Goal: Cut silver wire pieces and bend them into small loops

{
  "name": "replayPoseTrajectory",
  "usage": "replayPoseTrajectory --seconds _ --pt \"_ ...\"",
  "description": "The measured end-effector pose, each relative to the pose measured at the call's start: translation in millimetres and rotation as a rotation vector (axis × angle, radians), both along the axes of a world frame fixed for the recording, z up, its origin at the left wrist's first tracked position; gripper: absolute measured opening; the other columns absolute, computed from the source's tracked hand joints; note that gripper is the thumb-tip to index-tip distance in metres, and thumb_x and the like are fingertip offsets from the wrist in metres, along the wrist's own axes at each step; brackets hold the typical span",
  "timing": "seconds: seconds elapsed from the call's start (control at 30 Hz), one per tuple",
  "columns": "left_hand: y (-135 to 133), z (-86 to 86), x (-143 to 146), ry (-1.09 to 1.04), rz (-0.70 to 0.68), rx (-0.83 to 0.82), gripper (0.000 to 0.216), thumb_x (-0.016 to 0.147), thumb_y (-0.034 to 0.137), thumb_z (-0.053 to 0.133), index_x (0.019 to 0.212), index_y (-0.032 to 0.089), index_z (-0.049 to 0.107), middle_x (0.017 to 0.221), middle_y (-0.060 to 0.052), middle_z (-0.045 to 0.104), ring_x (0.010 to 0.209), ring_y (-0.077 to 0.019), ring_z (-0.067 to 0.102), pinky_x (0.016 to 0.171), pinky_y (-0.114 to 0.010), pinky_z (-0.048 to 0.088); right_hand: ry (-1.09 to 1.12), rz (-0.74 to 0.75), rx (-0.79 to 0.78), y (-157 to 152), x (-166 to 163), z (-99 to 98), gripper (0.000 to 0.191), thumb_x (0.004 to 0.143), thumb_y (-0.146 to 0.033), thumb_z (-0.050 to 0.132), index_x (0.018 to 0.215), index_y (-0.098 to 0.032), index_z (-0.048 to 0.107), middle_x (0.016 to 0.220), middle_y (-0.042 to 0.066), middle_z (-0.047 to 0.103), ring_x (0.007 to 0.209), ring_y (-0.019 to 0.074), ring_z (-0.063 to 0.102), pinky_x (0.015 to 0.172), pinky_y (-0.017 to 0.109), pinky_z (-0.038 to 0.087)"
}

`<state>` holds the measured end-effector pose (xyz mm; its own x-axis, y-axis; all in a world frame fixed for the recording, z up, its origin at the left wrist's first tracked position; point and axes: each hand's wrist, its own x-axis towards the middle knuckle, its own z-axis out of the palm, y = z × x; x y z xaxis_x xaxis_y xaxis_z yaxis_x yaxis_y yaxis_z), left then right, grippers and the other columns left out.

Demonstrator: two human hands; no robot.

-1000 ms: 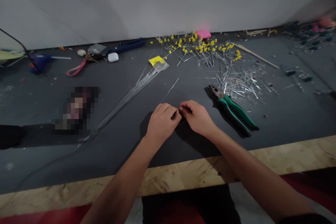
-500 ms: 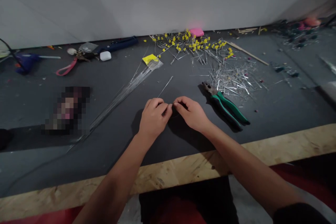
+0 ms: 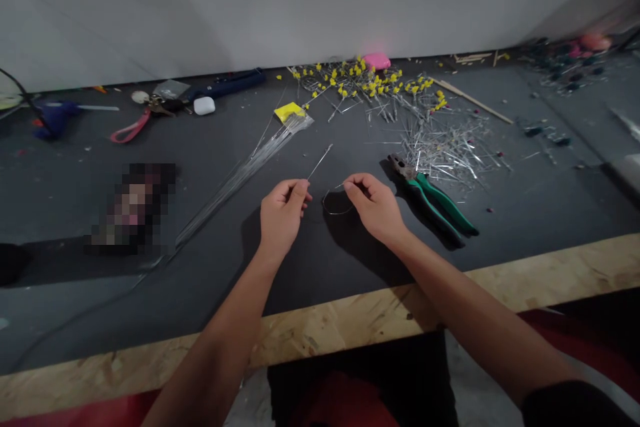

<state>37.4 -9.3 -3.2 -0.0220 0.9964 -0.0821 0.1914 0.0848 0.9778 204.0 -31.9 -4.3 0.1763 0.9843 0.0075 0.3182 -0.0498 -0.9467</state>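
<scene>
Between thumb and fingers, my left hand (image 3: 283, 210) pinches a thin straight piece of wire (image 3: 320, 161) that points up and away, its far end slightly thicker. My right hand (image 3: 375, 203) pinches a separate thin wire (image 3: 336, 213) bent into an open loop, which hangs to the left of the fingertips. The two hands are apart, above the dark tabletop (image 3: 300, 260). Just right of my right hand lie pliers (image 3: 435, 203) with green and black handles. Past them is a heap of short silvery wire pieces (image 3: 445, 147).
A bundle of long wires (image 3: 235, 180) with a yellow label (image 3: 290, 112) lies to the left. Yellow-tipped wire pieces (image 3: 370, 83) and a pink lump (image 3: 376, 61) are along the wall. A blue glue gun (image 3: 55, 119), keys, a white case (image 3: 204, 105) and wooden sticks (image 3: 475, 103) also lie there.
My hands have moved apart from where their fingertips met. A bent wire loop now shows at my right hand, and the straight wire stays in my left.
</scene>
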Motion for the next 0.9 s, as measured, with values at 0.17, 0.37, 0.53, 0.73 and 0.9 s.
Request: replayPoseTrajectory --seconds 0.17,0.37,0.53,0.73,0.9 --pt "8.3 -3.0 -5.6 0.072 -0.04 0.032 0.026 0.078 0.044 0.062 0.082 0.018 0.066 0.062 0.002 0.057 0.05 -0.0082 0.049 0.049 -0.021 0.039 0.077 -0.007 -0.023 1.1 0.3 -1.7 0.02 0.083 -0.036 0.053 0.085 -0.019 0.062 0.068 -0.002 0.056 0.058 0.0105 0.046 0.057 0.024 0.038" --pt "52.7 6.4 -13.8 0.437 -0.037 0.313 0.022 0.08 0.039 0.06 0.083 0.019 0.068 0.076 -0.003 0.067 0.068 -0.015 0.058 0.068 -0.029 0.045 0.182 0.0 -0.078 4.8 3.6 -5.8 0.02 0.079 -0.034 0.055 0.09 -0.019 0.062 0.064 -0.003 0.055 0.051 0.0085 0.045 0.048 0.022 0.036" --pt "81.6 12.8 -10.2 0.639 0.012 0.482 0.022 0.077 0.032 0.064 0.094 0.019 0.069 0.101 -0.011 0.068 0.097 -0.0241 0.058 0.089 -0.04 0.041 0.358 -0.022 -0.13 8.8 6.3 -5.6 0.018 0.076 -0.029 0.057 0.09 -0.018 0.061 0.064 -0.004 0.057 0.046 0.0064 0.046 0.043 0.02 0.035" --pt "34.4 11.8 8.5 0.078 -0.29 -0.022 0.033 0.081 0.034 0.057 0.109 0.018 0.063 0.086 -0.007 0.07 0.06 -0.012 0.058 0.054 -0.024 0.046 0.506 -0.061 -0.109 12.4 6.5 -4.5 0.017 0.073 -0.028 0.06 0.087 -0.018 0.059 0.07 -0.003 0.058 0.05 0.0065 0.049 0.044 0.02 0.039" --pt "13.3 3.8 15.0 -0.089 -0.261 -0.078 0.029 0.078 0.03 0.062 0.102 0.015 0.066 0.079 -0.006 0.07 0.061 -0.0113 0.061 0.059 -0.025 0.051 0.494 -0.026 -0.094 12.1 7.4 -5.1 0.015 0.074 -0.026 0.058 0.087 -0.018 0.06 0.067 -0.003 0.058 0.05 0.0066 0.049 0.045 0.021 0.039"
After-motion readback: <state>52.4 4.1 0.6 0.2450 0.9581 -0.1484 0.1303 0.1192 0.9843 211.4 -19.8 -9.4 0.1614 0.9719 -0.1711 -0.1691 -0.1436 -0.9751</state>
